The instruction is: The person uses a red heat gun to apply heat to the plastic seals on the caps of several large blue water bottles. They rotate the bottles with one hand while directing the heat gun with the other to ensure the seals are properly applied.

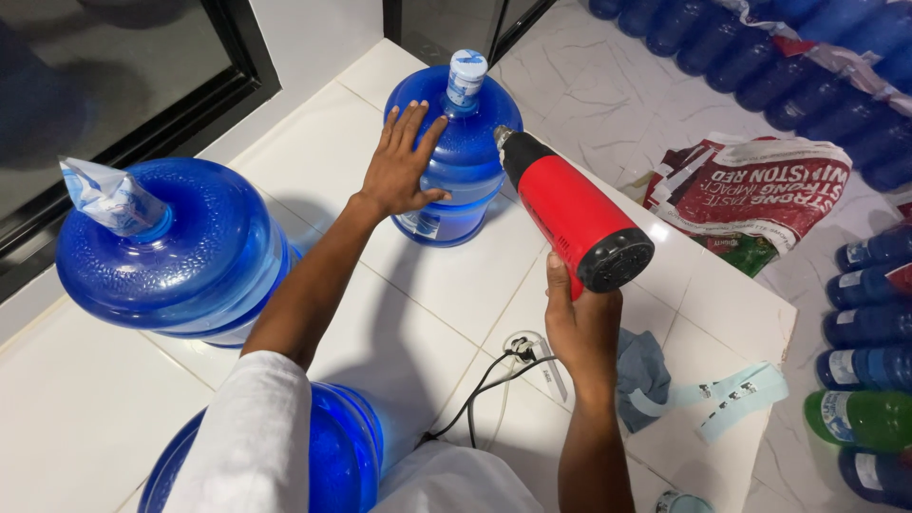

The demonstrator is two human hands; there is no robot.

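My left hand (399, 166) lies flat with fingers spread on the shoulder of the far translucent blue plastic water jug (456, 161), which stands upright on the white tiled counter (408, 313) with a pale blue sleeve label around its capped neck. My right hand (581, 328) is wrapped tight around the grip of a red-and-black heat gun (570, 209), nozzle just beside that neck. Pale green label strips (736, 394) lie at the counter's right edge beside a grey cloth (641, 370).

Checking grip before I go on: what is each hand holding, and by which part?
Right hand grips the red heat gun by its handle. Left hand holds nothing; it rests flat on the blue water jug's shoulder.
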